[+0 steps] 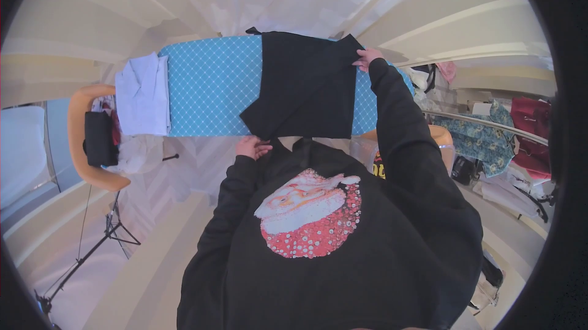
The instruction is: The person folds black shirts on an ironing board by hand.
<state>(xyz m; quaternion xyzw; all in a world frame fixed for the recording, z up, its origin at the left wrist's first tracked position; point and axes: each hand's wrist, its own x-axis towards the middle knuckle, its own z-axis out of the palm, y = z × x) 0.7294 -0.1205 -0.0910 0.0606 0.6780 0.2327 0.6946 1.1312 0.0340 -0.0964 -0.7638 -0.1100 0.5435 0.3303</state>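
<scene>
On the ironing board [208,85], a black shirt [303,85] lies partly folded; the left hand [252,146] pinches its near edge, the right hand [367,57] apparently grips the far corner. White shirt [144,94] already folded beside it.

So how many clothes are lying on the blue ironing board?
2. A black garment lies across the middle, held by the left hand and right hand. A folded white shirt sits on the left end. More could be hidden underneath.
</scene>
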